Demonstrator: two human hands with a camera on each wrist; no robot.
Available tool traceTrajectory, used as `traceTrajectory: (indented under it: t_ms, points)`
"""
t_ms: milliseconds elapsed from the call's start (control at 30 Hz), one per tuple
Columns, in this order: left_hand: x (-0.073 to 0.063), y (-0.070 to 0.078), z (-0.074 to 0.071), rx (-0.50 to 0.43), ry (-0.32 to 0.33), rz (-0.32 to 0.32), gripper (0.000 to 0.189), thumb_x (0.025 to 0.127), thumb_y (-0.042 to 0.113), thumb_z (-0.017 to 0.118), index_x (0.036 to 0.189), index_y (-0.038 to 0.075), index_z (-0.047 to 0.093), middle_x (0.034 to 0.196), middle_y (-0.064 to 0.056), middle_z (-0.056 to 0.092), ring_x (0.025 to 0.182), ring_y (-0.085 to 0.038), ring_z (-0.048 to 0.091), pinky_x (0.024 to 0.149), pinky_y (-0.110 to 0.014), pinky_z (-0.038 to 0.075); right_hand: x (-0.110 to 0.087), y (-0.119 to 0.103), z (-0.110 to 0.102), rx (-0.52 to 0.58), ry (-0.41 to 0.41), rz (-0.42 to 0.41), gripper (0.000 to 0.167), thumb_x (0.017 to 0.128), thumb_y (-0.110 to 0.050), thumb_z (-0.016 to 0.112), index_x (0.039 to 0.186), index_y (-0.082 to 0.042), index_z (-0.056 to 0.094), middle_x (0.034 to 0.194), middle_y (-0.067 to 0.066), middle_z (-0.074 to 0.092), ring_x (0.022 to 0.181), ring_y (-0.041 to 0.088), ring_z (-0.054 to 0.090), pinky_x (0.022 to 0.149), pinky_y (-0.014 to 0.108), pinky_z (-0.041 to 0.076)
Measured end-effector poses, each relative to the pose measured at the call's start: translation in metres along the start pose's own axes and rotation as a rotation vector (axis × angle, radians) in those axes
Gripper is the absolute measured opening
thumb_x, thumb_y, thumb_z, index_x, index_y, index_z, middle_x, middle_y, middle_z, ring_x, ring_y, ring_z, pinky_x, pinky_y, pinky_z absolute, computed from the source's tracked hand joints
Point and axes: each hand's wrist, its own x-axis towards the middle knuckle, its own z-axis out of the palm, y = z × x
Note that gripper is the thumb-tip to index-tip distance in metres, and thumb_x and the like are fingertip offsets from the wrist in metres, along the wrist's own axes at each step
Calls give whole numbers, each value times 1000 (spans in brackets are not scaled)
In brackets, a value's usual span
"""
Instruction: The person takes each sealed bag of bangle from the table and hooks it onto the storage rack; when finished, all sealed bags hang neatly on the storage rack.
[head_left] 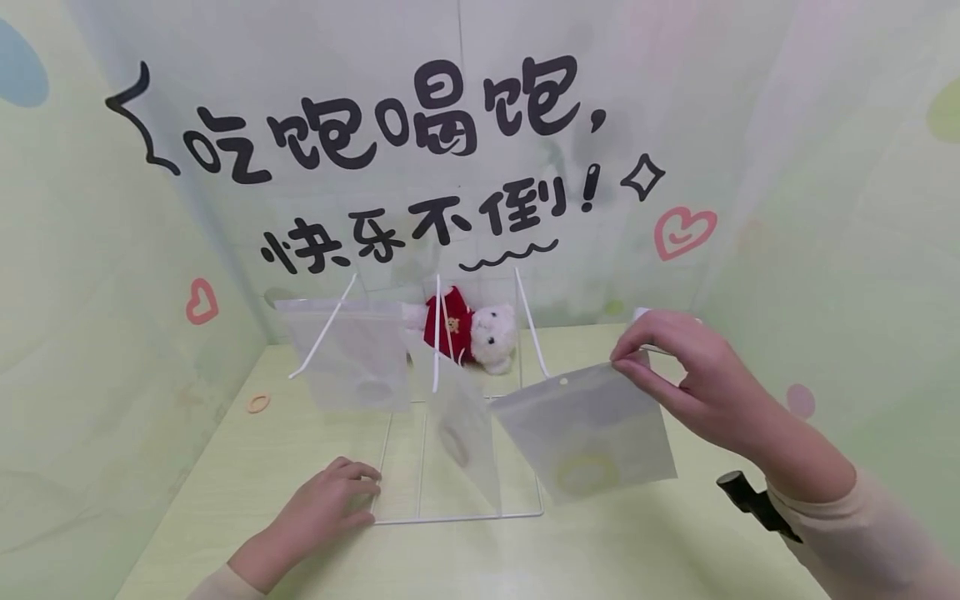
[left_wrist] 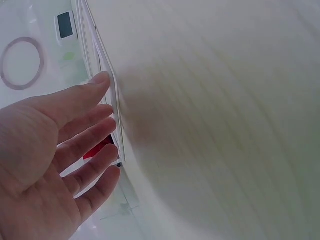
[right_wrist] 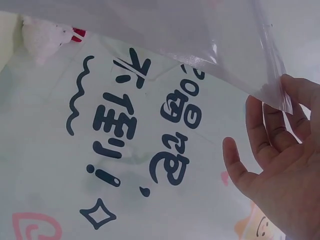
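Observation:
My right hand (head_left: pixel 693 387) pinches the top corner of a translucent zip bag (head_left: pixel 607 417) with a yellowish ring inside. The bag's punched hole lies just below the tip of the right prong of a white wire rack (head_left: pixel 457 520); I cannot tell whether the prong passes through. A second translucent bag (head_left: pixel 345 358) hangs at the left prong, and a third bag (head_left: pixel 461 442), holding a pinkish ring, hangs edge-on at the middle one. With its fingers loosely extended, my left hand (head_left: pixel 322 508) touches the left front of the rack's base, also seen in the left wrist view.
A plush bear (head_left: pixel 491 333) in a red top lies behind the rack. On the left of the table (head_left: pixel 225 467) lies a small orange ring (head_left: pixel 258 403). Printed cloth walls enclose the back and sides. A white device with a dark screen (left_wrist: pixel 65 25) shows in the left wrist view.

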Motion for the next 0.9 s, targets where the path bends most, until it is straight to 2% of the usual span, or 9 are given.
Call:
traceTrajectory:
  t_ms: [133,200,233,433,633,733,900]
  points:
    - [0,1,-1,3,0,9,30,77,28,88,104,16,80,121,4,72,107,-19,62,88,-38,62,4,-4,2,2,9,-4,12,101,-20,66,95,-10,69,83,-11,60,82,2,51,84,23,39]
    - [0,1,-1,5,1,13,30,77,28,88,104,16,80,121,3,72,106,-19,62,88,-37,62,5,-5,3,-5,20,-10,28,106,-34,59,95,-10,69,83,-11,61,82,2,52,83,23,39]
    - [0,2,-2,5,1,14,30,77,27,88,104,16,80,121,3,72,106,-19,62,88,-37,62,6,-5,4,-9,24,-12,30,106,-35,58,95,-9,69,83,-11,61,82,3,52,83,22,39]
    - [0,2,-2,10,-2,2,30,78,27,88,104,17,80,121,4,72,106,-19,62,88,-37,62,10,-5,7,-29,23,1,15,102,-24,65,98,-11,71,86,-10,63,83,4,53,82,21,41]
    - [-1,1,0,8,2,9,29,78,28,88,104,17,80,120,4,72,107,-19,62,88,-37,62,13,-4,13,-24,40,-4,28,105,-33,59,96,-10,71,83,-10,61,80,4,51,81,21,40]
    - [-1,1,1,14,13,14,29,78,28,88,103,18,80,120,5,72,106,-18,62,88,-37,62,13,-2,15,-27,41,4,26,105,-33,60,96,-10,71,83,-10,61,80,5,51,82,23,41]
    - [-1,1,1,14,30,24,29,77,27,89,102,18,80,119,5,72,105,-18,62,86,-36,62,12,3,18,-38,25,58,10,100,-21,67,98,-12,71,86,-9,64,82,6,53,84,25,42]
